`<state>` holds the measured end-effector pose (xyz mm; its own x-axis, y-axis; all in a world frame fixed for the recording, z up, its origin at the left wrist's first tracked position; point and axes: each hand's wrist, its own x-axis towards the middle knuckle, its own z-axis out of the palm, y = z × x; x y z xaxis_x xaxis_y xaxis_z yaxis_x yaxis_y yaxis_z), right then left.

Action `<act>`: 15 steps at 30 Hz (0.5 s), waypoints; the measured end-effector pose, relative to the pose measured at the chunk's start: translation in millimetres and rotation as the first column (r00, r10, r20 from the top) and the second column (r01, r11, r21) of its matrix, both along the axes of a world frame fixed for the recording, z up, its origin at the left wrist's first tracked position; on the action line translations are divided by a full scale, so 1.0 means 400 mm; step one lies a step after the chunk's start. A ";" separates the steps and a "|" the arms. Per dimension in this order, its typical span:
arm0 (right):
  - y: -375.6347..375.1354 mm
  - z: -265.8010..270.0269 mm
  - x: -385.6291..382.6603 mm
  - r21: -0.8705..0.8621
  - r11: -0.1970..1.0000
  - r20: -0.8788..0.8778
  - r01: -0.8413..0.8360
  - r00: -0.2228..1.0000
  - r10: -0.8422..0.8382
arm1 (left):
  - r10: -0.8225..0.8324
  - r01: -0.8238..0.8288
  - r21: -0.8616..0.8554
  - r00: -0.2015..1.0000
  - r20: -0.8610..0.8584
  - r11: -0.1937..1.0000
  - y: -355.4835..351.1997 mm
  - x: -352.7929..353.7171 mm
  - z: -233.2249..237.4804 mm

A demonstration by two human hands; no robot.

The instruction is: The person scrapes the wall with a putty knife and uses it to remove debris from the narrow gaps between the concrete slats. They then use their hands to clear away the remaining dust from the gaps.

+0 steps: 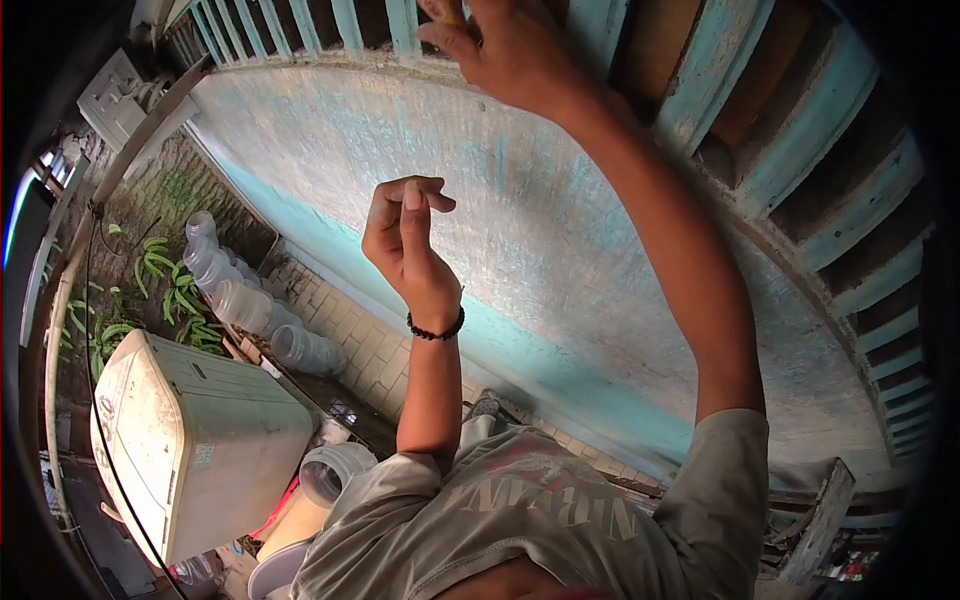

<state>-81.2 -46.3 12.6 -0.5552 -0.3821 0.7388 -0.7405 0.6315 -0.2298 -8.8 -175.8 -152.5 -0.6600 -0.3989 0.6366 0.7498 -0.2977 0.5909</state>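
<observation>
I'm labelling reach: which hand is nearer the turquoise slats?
The right. The right hand is up at the slats; the left hand is raised before the wall, well short of them.

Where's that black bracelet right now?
In the head view, just left of centre, the black bracelet circles the left wrist, below the raised left hand.

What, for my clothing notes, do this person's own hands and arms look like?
The left hand is ungloved, with a thin, black, beaded-looking bracelet around its wrist. The right hand is also ungloved, with no bracelet or watch visible. Both forearms are bare, below short, loose, grey-brown fabric sleeves.
</observation>
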 end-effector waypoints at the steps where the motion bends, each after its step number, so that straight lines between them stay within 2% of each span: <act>1: -0.003 0.000 0.003 0.024 1.000 0.014 -0.004 1.000 0.004 | -0.002 0.002 -0.003 1.000 -0.009 1.000 -0.001 -0.001 0.000; 4: -0.009 0.003 0.013 -0.111 0.987 0.032 -0.113 0.993 0.117 | 0.016 -0.016 -0.011 1.000 -0.022 1.000 -0.001 -0.005 -0.007; 5: 0.001 0.007 0.004 -0.055 0.995 -0.047 -0.085 0.995 0.083 | 0.032 -0.032 -0.022 0.999 -0.019 0.999 -0.001 -0.009 -0.008; 8: 0.004 -0.004 -0.017 -0.026 1.000 0.002 0.017 1.000 -0.017 | 0.033 -0.034 -0.035 0.999 -0.014 0.999 -0.001 -0.008 -0.010; 9: -0.003 0.004 -0.007 -0.030 0.999 0.036 -0.026 0.999 0.027 | 0.030 -0.030 -0.032 0.999 -0.013 0.999 -0.002 -0.007 -0.009; 12: -0.008 0.005 -0.023 -0.077 0.994 -0.029 -0.079 0.997 0.077 | 0.018 -0.018 0.009 1.000 0.003 1.000 0.000 -0.009 -0.012; 15: -0.011 0.009 -0.032 -0.031 0.999 0.020 -0.011 1.000 0.012 | 0.020 -0.020 0.011 1.000 0.014 1.000 0.001 -0.004 -0.008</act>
<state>-93.9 -50.7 16.1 -0.5656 -0.3654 0.7393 -0.7427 0.6153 -0.2641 -10.3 -175.5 -155.7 -0.6604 -0.4190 0.6232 0.7477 -0.2894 0.5977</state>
